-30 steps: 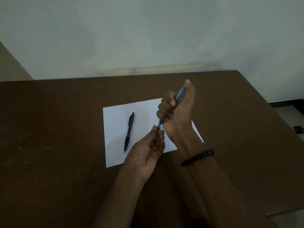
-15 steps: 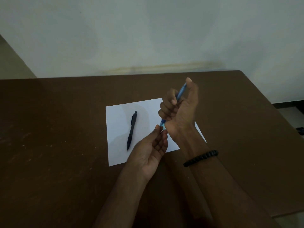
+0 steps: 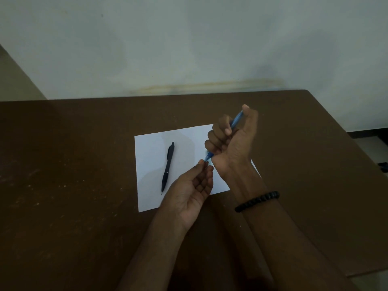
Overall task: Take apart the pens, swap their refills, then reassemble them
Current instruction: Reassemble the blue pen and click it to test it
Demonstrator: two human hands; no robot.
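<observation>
Step in hand: disassembly of blue pen (image 3: pixel 236 120). Right hand (image 3: pixel 232 143) fisted around barrel; left hand (image 3: pixel 194 183) pinches tip below that grip. Dark pen (image 3: pixel 168 166) untouched on paper (image 3: pixel 151 194), left of grip. Next, likely: unscrew tip, barrel steady.

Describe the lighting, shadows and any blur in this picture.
Head view: dim, even light; soft shadows on the paper beside the dark pen; the blue pen is smeared near its tip, where the left hand pinches it; the right hand looks sharp.
</observation>
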